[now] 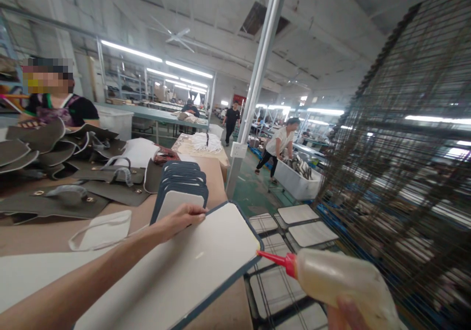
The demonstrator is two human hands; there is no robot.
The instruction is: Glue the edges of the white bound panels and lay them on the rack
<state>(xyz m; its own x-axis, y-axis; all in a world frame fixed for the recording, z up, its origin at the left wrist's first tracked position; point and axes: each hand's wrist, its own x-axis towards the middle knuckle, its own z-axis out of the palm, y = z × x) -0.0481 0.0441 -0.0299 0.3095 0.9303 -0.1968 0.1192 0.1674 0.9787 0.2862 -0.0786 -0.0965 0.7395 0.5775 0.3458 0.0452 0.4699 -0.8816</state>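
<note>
My left hand (189,215) pinches the far edge of a large white panel (206,256) with a dark blue border and rounded corners. The panel slants across the front of the view. My right hand (346,313), partly cut off at the bottom, is closed around a translucent glue bottle (338,276) with a red nozzle. The nozzle's tip meets the panel's right corner at the border. Yellowish liquid shows inside the bottle. Just beyond my left hand stands a stack of similar blue-edged panels (180,187).
Grey-brown bag pieces with handles (73,192) cover the table's left side, where a person (62,99) sits. Right of the table, panels lie on a wire rack (272,290). A metal post (253,94) rises ahead; a person (281,143) leans over a white cart (298,180). Tall wire racks (412,138) stand right.
</note>
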